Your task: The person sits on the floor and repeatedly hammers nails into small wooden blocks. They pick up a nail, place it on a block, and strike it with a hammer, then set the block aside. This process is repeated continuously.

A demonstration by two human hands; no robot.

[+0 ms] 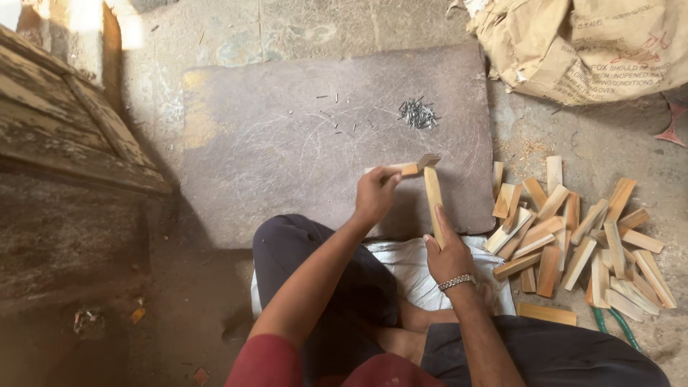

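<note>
Two hands: both closed on short wooden strips above a stone slab [287,158].
Left hand [375,193]: fingers wrapped around a horizontal wooden strip [410,168]; its free end points to 3 o'clock.
Right hand [448,254]: grips the near end of an upright wooden strip [433,197], index finger laid along it; a metal bracelet [456,282] sits on the wrist.
Joint: the upright strip's far end meets the horizontal strip's right end.
Nails [417,113]: small heap on the slab, at 12 o'clock from the strips.
Cut wood pile [573,236]: on the floor, at 3 o'clock from the right hand.
Paper sack [580,43]: at 1 o'clock, beyond the slab.
Seat: white cloth [412,269] beneath the legs.
</note>
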